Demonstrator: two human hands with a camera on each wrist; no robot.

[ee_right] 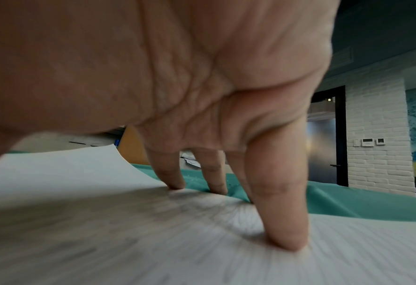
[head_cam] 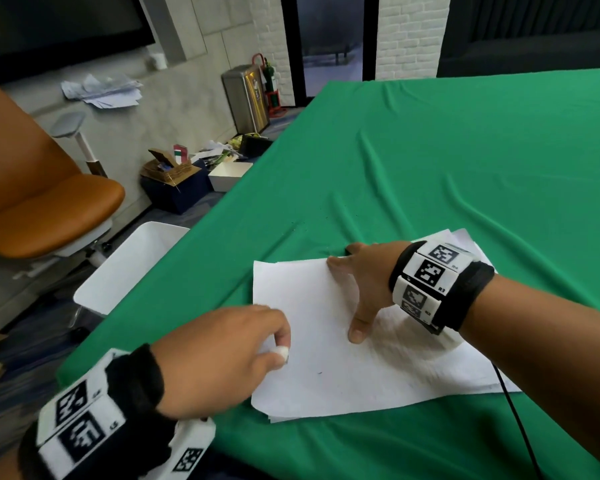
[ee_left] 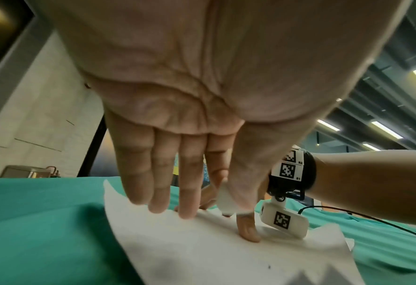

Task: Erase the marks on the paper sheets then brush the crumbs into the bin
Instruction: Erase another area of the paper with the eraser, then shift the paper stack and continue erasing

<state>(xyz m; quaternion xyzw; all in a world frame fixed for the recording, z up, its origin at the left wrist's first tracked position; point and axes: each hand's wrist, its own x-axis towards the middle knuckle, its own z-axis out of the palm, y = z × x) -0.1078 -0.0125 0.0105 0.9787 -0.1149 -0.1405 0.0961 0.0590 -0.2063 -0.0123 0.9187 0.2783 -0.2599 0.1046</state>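
Note:
A stack of white paper sheets [head_cam: 326,323] lies on the green tablecloth [head_cam: 430,161]. My left hand [head_cam: 280,346] pinches a small white eraser [head_cam: 283,353] between thumb and forefinger, its tip on the top sheet near the left edge. In the left wrist view the eraser [ee_left: 226,201] shows beside the thumb, while the other fingers [ee_left: 189,192] reach straight down to the paper [ee_left: 214,254]. One small dark mark [head_cam: 320,373] sits just right of the eraser. My right hand [head_cam: 361,289] is spread flat and presses the sheet down, with its fingertips [ee_right: 287,237] on the paper [ee_right: 153,231].
A white bin [head_cam: 132,268] stands on the floor against the table's left edge. An orange chair [head_cam: 42,202] is further left, with boxes [head_cam: 174,181] and a metal trash can [head_cam: 246,98] behind. A black cable [head_cam: 523,434] runs across the cloth at the right.

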